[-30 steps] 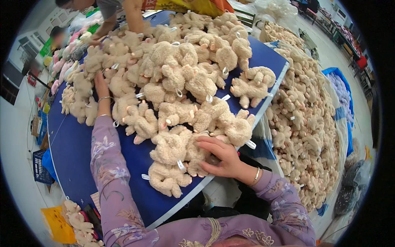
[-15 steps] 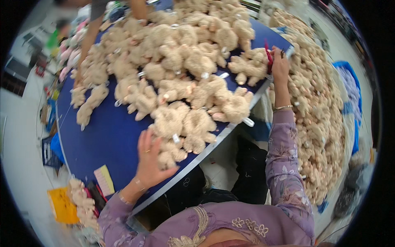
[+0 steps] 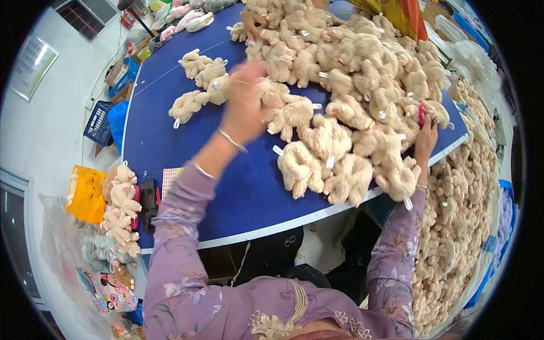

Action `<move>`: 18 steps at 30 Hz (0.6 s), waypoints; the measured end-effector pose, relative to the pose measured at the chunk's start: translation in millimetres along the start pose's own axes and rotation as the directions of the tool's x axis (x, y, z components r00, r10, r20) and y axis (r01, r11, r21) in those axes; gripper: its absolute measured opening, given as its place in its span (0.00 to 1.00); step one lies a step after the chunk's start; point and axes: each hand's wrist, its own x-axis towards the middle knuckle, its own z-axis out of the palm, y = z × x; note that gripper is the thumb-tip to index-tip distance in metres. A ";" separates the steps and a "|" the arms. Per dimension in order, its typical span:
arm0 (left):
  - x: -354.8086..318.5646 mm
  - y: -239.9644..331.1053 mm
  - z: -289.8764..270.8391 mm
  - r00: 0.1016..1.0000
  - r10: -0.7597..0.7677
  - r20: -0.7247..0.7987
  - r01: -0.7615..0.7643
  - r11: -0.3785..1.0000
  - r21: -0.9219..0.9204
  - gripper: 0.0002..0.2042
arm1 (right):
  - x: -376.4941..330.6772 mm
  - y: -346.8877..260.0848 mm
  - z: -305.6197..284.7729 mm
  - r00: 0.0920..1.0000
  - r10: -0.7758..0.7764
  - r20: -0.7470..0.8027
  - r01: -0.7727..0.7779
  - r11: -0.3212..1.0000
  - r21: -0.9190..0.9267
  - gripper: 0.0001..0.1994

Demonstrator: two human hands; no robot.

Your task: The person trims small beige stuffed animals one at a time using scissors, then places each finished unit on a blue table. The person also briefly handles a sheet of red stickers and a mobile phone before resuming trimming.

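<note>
Your left hand (image 3: 245, 102), blurred, grip unclear, touches a plush toy (image 3: 271, 90) mid-bench (image 3: 170, 141); right hand (image 3: 426, 133) grasps something red (image 3: 421, 114).

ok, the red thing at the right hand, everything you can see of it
The red tool is small, bright red to pink and looks like plastic; only a short, narrow stretch shows, standing roughly upright. It sits at the fingertips of the right hand, which grips or covers the rest, so its shape and kind cannot be told. It lies at the right edge of the heap of beige plush toys, against their fur, near the rim of the blue table.
</note>
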 end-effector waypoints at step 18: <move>-44.1 -246.8 33.6 0.805 -0.458 0.378 0.350 0.880 0.321 0.30 | 5.9 -5.4 -1.4 0.985 0.166 -0.049 -0.172 0.972 -0.163 0.17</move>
